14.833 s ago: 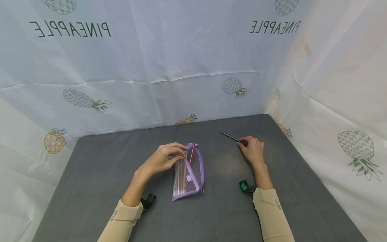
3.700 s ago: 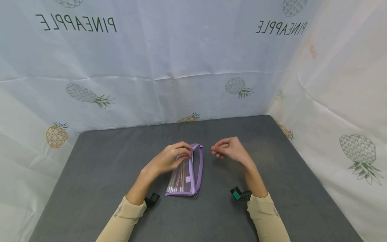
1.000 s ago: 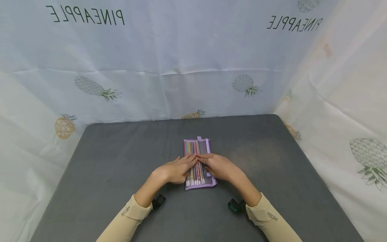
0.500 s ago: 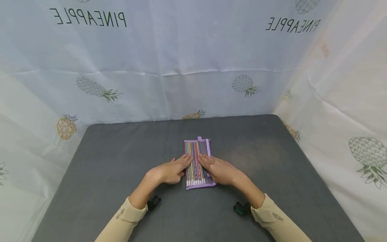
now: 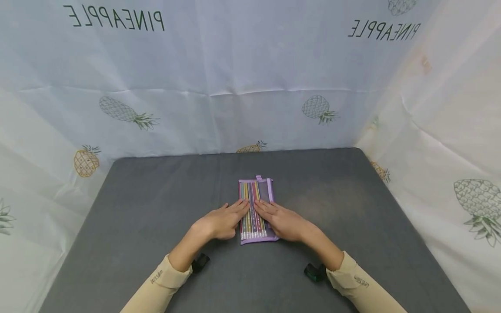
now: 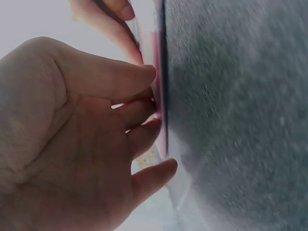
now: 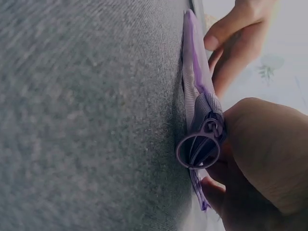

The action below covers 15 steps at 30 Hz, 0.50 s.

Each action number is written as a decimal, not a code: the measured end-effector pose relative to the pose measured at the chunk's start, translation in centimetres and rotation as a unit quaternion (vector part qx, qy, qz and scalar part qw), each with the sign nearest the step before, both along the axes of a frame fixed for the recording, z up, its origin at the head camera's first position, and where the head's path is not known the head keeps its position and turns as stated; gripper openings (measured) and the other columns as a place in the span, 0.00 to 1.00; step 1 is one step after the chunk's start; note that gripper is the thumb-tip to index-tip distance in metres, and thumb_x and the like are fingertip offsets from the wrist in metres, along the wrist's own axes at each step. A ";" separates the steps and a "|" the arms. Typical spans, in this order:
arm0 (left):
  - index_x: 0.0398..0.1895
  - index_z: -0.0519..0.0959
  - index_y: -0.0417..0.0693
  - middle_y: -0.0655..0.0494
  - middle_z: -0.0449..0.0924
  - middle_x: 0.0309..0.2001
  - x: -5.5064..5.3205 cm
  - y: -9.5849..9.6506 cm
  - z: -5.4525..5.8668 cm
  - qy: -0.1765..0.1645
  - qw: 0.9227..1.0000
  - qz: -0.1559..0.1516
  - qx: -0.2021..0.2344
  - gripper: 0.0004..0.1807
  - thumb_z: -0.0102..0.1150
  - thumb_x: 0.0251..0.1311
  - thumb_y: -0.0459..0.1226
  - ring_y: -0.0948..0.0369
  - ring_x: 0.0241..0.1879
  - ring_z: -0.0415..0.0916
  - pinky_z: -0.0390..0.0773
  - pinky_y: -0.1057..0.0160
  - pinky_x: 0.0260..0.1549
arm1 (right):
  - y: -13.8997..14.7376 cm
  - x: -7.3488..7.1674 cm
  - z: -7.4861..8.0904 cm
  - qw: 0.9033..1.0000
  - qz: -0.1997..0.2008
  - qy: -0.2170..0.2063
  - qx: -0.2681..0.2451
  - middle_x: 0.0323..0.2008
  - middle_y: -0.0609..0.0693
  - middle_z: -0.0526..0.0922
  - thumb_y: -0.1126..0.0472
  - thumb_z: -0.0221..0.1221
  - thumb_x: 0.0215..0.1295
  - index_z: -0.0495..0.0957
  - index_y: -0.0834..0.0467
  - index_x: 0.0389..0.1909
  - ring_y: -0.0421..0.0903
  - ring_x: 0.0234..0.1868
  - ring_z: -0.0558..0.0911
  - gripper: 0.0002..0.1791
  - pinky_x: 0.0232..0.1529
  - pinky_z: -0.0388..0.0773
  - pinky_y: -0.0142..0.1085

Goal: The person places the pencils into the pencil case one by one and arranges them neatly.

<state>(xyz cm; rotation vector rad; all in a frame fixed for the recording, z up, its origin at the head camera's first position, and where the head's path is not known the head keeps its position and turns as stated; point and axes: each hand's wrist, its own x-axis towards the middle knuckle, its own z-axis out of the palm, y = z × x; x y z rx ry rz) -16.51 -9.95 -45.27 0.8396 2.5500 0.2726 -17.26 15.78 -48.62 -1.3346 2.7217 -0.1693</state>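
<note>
A clear pencil case (image 5: 264,187) with purple edging lies flat on the dark table, several coloured pencils (image 5: 250,191) side by side within it. My left hand (image 5: 221,222) rests its extended fingers on the case's left half. From the other side my right hand (image 5: 285,221) lays straight fingers on the pencils' right side. The fingertips of both hands sit close together near the middle. In the right wrist view, a round zipper pull (image 7: 198,150) hangs at the case's near right corner. The palms cover part of the case's sides.
The grey tabletop (image 5: 164,191) stretches around the case on all sides. A white curtain (image 5: 242,65) printed with pineapples hangs behind it and at both sides. Black wrist cameras (image 5: 314,272) sit under the forearms.
Earlier, the left hand held the case's opening and the right hand held a dark pencil apart from it. Now the case lies flat under both hands, whose fingers have shifted slightly across it.
</note>
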 end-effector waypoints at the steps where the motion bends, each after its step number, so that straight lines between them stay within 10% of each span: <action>1: 0.88 0.53 0.43 0.49 0.48 0.90 0.1 0.0 0.1 0.001 1.000 -0.001 0.000 0.42 0.52 0.73 0.27 0.54 0.90 0.46 0.55 0.42 0.88 | 0.0 0.0 0.0 1.000 0.001 -0.011 -0.004 0.84 0.63 0.64 0.69 0.57 0.79 0.61 0.67 0.83 0.59 0.85 0.65 0.35 0.85 0.65 0.57; 15: 0.88 0.55 0.43 0.48 0.51 0.89 -0.6 -0.4 -0.5 -0.007 0.999 -0.001 0.048 0.35 0.51 0.83 0.40 0.52 0.90 0.48 0.54 0.41 0.89 | 0.9 -0.2 -0.8 0.993 -0.023 -0.070 -0.091 0.85 0.64 0.59 0.68 0.52 0.82 0.58 0.67 0.84 0.62 0.86 0.61 0.33 0.86 0.59 0.62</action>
